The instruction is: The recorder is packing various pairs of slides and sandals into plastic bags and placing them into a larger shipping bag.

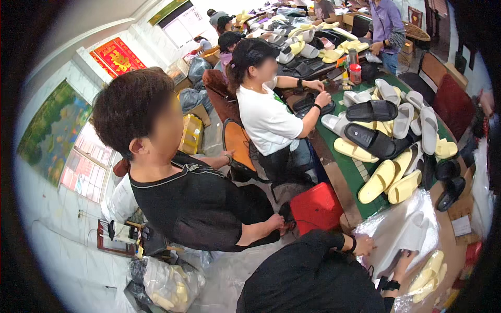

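Observation:
At the lower right, my left hand rests on a clear plastic bag, fingers stretched out and apart. My right hand, a black watch on its wrist, grips the near end of a pair of light grey slippers. These slippers lie on the plastic; whether they are inside it I cannot tell. Beside my right hand lies a pair of pale yellow slippers. Farther up, a pile of yellow, grey and black slippers covers the green mat.
To my left stands a person in black, near a red stool. Beyond, a seated person in white handles black slippers. A bag of yellow slippers lies on the floor. More people and slippers surround the far table.

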{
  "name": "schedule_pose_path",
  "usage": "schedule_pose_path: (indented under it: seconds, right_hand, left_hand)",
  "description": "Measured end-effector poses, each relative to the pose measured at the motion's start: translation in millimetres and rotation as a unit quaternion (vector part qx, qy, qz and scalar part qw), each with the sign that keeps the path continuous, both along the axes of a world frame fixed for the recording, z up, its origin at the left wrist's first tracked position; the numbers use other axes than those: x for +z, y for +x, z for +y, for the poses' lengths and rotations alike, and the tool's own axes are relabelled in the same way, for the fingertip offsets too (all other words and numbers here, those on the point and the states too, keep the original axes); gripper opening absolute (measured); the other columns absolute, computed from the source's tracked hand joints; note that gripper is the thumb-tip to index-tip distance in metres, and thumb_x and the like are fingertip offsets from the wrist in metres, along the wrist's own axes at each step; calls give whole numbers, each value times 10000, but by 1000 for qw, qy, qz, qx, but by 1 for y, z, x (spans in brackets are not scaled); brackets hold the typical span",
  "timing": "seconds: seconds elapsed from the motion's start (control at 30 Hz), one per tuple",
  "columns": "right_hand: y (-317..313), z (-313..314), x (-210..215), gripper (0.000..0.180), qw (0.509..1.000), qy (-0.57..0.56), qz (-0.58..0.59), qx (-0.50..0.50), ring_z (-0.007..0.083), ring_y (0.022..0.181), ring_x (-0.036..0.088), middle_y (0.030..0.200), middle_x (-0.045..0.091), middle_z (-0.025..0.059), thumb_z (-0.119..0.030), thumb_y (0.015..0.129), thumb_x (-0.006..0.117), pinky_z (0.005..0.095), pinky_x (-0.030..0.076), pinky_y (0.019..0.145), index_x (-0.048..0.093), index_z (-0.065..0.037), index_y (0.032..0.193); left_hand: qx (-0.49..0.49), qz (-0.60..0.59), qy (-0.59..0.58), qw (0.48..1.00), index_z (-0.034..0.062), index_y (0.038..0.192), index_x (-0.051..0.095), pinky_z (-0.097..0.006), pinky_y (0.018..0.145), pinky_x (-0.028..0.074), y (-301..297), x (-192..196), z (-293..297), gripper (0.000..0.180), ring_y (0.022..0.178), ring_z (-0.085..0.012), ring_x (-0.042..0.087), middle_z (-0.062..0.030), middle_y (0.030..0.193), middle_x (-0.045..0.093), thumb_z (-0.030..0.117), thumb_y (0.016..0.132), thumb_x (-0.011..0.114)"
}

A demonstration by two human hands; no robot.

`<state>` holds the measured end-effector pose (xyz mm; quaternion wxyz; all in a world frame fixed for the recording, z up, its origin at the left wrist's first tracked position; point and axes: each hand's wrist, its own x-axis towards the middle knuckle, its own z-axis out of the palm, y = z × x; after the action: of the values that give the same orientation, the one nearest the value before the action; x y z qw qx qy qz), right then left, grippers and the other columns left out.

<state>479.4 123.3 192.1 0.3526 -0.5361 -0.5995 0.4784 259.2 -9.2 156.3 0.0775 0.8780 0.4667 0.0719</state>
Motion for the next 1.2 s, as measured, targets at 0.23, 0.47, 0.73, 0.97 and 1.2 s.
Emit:
schedule_pose_path:
  seconds: [0.23,0.47,0.73,0.97,1.2]
  right_hand:
    - [49,1,56,386,996,-59,50,51,226,995,480,1097,510,130,-167,826,503,334,375,879,434,38,1145]
    - [55,-31,118,461,975,-160,54,144,208,1089,441,1188,465,104,-169,805,528,320,357,919,411,22,1208]
    - [85,-56,117,389,938,-276,121,173,201,994,540,1120,535,115,-125,799,541,336,445,840,482,1,1163]
    - [69,-77,144,366,927,-304,78,205,173,883,570,1024,587,81,-66,781,586,299,463,791,515,15,1131]
    - [63,-74,141,316,923,-294,59,242,171,883,565,1010,587,91,-64,803,561,298,460,791,530,21,1105]
  left_hand:
    - [9,54,-82,995,93,1028,598,-431,918,307,11,-8,7,356,1112,-322,393,-73,1273,438,250,714,536]
    - [65,-63,-41,995,-19,1193,455,-436,911,327,16,-2,6,524,1071,-296,428,-109,1301,391,208,725,524]
    - [35,-137,131,981,-21,1095,505,-378,771,400,10,38,38,395,885,-268,469,-109,1104,480,83,715,494]
    - [60,-189,78,977,-17,995,552,-313,810,404,-9,33,55,291,942,-249,478,-115,1063,519,38,712,508]
    - [104,-218,77,967,111,851,580,-393,794,385,-16,55,60,123,937,-266,478,-46,913,553,124,733,550]
